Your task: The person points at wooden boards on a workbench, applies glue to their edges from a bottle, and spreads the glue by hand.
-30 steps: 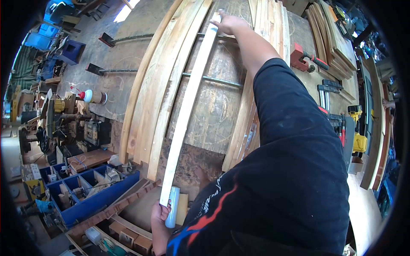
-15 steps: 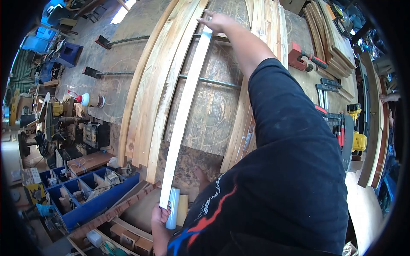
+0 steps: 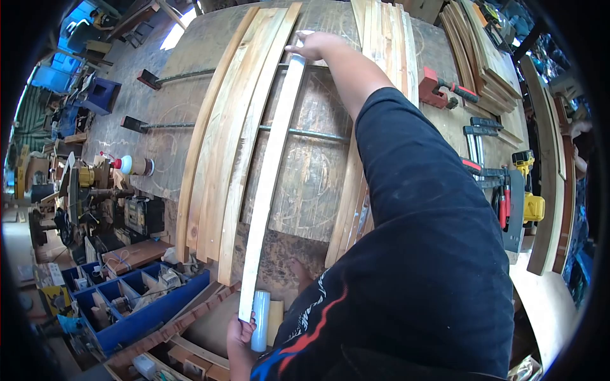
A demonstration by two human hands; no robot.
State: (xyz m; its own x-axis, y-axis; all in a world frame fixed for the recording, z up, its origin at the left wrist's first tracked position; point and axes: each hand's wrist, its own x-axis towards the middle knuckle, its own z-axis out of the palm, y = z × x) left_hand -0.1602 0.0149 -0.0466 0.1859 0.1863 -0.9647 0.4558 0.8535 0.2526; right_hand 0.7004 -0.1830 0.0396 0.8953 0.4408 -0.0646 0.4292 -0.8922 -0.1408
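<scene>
Holding wood strip over workbench: left hand grips six-o'clock end plus white tube; right hand clasps twelve-o'clock end; strip apparently not yet set among boards.

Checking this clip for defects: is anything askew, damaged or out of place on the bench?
Nothing stands out. The long pale wooden strip lies lengthwise between the stacked planks, left hand at its near end beside a white tube, right hand at the far end.
</scene>
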